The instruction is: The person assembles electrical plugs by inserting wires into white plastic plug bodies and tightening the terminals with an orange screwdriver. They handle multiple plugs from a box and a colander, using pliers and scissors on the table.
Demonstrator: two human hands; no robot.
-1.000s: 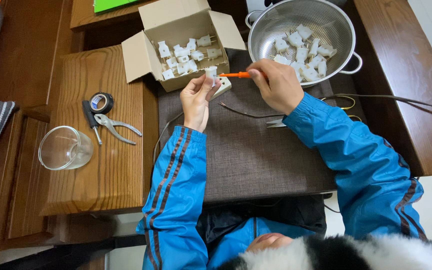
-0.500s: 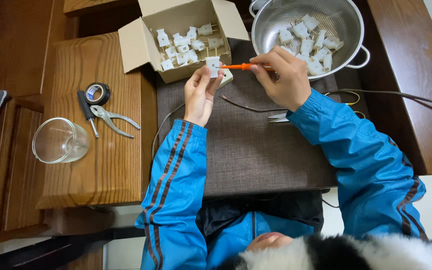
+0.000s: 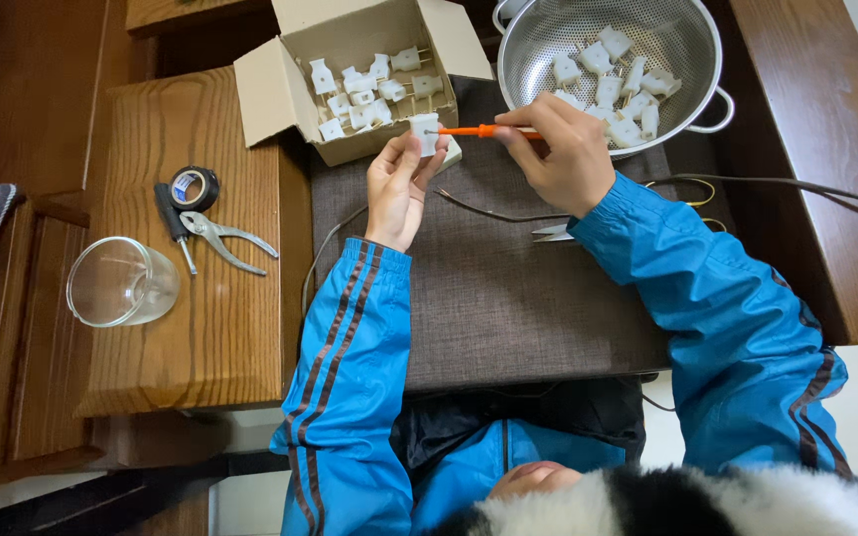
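White plugs (image 3: 369, 91) fill cardboard box (image 3: 275, 94) and metal colander (image 3: 548, 40).

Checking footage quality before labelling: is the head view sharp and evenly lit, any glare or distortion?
Head view: sharp around both hands and the small white plug; soft daylight, faint shadows; mild glare on the metal colander and clear glass cup; wide-angle bending at edges.

Bare brown mat (image 3: 508, 298) lies open below both hands. Ahead, a cardboard box (image 3: 350, 84) and a metal colander (image 3: 613, 60) block the far edge. A dark cable (image 3: 508, 215) crosses the mat; pliers (image 3: 220, 238), tape roll (image 3: 194, 187) and glass (image 3: 121, 283) crowd the left table.
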